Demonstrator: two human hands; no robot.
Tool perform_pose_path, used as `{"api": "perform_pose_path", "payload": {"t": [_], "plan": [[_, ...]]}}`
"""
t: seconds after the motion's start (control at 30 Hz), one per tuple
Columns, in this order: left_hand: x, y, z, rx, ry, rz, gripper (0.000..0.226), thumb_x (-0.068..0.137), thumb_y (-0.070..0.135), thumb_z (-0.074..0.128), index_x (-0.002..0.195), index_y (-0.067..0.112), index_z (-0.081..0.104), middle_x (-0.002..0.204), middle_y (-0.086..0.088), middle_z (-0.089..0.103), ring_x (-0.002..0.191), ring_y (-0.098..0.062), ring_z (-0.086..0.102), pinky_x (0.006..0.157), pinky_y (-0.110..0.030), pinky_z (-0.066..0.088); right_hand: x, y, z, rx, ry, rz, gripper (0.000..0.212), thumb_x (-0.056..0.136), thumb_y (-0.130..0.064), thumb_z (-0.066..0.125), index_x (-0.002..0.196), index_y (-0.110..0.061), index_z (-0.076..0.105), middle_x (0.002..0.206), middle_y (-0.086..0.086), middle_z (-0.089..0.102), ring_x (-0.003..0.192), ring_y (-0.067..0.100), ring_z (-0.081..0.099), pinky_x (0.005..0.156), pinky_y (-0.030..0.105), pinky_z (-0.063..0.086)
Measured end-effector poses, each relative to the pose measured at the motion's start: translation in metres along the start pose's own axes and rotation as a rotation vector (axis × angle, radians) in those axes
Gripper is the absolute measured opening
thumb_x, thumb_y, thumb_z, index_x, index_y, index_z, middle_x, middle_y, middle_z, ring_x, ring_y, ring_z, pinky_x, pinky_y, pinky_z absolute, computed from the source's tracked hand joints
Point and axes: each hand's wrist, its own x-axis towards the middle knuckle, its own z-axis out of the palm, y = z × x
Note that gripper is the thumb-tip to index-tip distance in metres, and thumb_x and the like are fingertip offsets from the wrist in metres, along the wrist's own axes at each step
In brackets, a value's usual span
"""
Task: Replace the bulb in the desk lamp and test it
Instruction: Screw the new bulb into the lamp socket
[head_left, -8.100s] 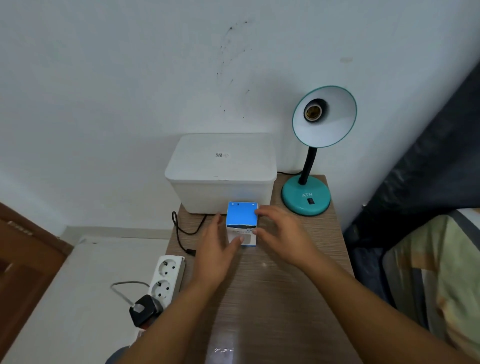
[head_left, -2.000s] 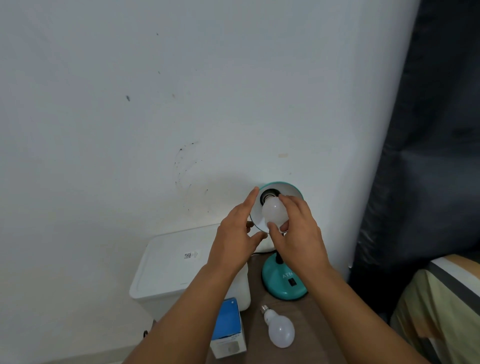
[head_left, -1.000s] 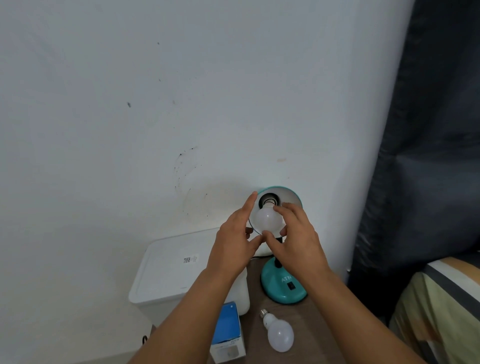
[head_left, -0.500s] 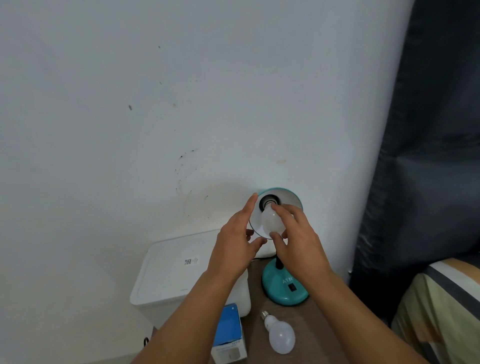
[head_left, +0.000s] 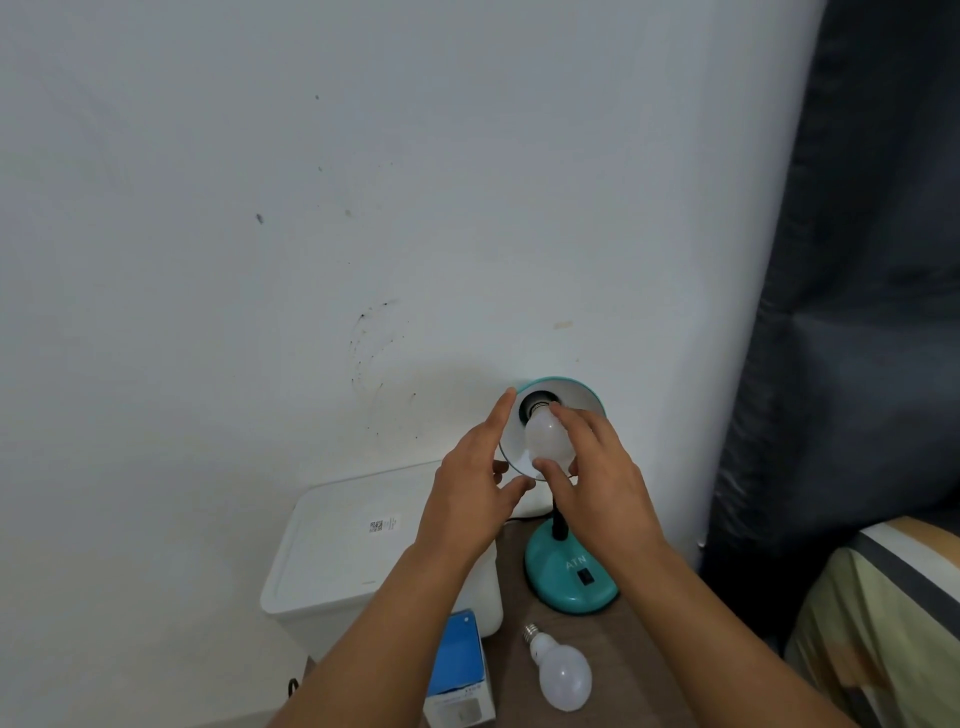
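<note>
Since half a second ago the right hand (head_left: 597, 483) has shifted round the bulb (head_left: 545, 439) in the lamp (head_left: 563, 467), its thumb now under the globe and fingers curled over it, while the left hand (head_left: 475, 493) stays on the shade's left rim, fingers mostly straight, thumb beneath. Left to right there are one white bin (head_left: 353, 551), one blue box (head_left: 460, 665), two hands, two bulbs, one of them a spare bulb (head_left: 561, 673) lying on the table (head_left: 623, 675), and one lamp. The gripped bulb's base seems to be in the socket, though how far is unclear.
</note>
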Motion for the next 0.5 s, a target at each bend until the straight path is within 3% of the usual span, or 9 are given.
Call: {"api": "perform_pose_path", "payload": {"t": [0.17, 0.33, 0.5], "plan": [[0.0, -0.0001, -0.0005, 0.016, -0.001, 0.007, 0.098, 0.082, 0.025, 0.078, 0.146, 0.059, 0.012, 0.121, 0.011, 0.056, 0.091, -0.002, 0.061, 0.084, -0.02, 0.053, 0.0043, 0.0017, -0.0032, 0.011, 0.04, 0.092, 0.056, 0.086, -0.047, 0.064, 0.133, -0.023, 0.045, 0.122, 0.0, 0.057, 0.098, 0.019, 0.06, 0.081, 0.029, 0.049], [0.0002, 0.0002, 0.0, 0.008, -0.001, 0.004, 0.097, 0.082, 0.027, 0.078, 0.147, 0.057, 0.013, 0.126, 0.012, 0.055, 0.092, -0.004, 0.063, 0.084, -0.017, 0.052, 0.0024, 0.0, -0.0011, -0.011, 0.034, 0.002, 0.056, 0.087, -0.04, 0.066, 0.136, -0.028, 0.042, 0.14, 0.0, 0.043, 0.103, 0.02, 0.059, 0.079, 0.037, 0.056], [0.0008, 0.0008, -0.0002, 0.012, -0.002, 0.014, 0.096, 0.084, 0.027, 0.077, 0.148, 0.057, 0.012, 0.128, 0.011, 0.055, 0.093, -0.005, 0.063, 0.085, -0.019, 0.053, -0.0011, -0.0007, 0.0007, -0.016, -0.006, -0.015, 0.061, 0.085, -0.035, 0.068, 0.139, -0.033, 0.04, 0.148, -0.002, 0.034, 0.098, 0.019, 0.061, 0.077, 0.032, 0.057]]}}
